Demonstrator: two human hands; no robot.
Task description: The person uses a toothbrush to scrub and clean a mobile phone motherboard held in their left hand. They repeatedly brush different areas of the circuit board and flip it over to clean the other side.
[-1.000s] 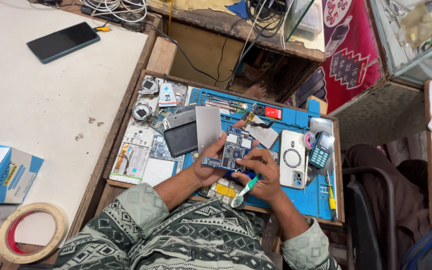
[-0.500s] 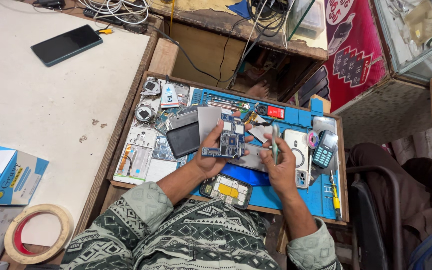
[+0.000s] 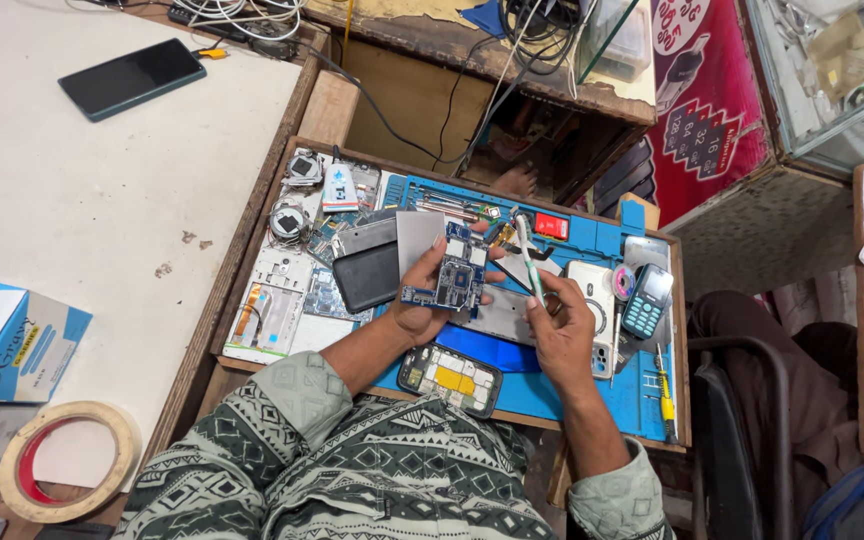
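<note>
blue work mat (image 3: pixel 592 385) lines a wooden tray (image 3: pixel 252 225) at frame centre, crowded with phone parts. left hand (image 3: pixel 422 300) grips a blue circuit board (image 3: pixel 455 275) above the mat. right hand (image 3: pixel 559 325) pinches a white-and-green brush (image 3: pixel 527 255), tip beside the board. opened phone with yellow battery (image 3: pixel 450 377) lies at the tray's near edge; small keypad phone (image 3: pixel 645 300) on its right side.
</note>
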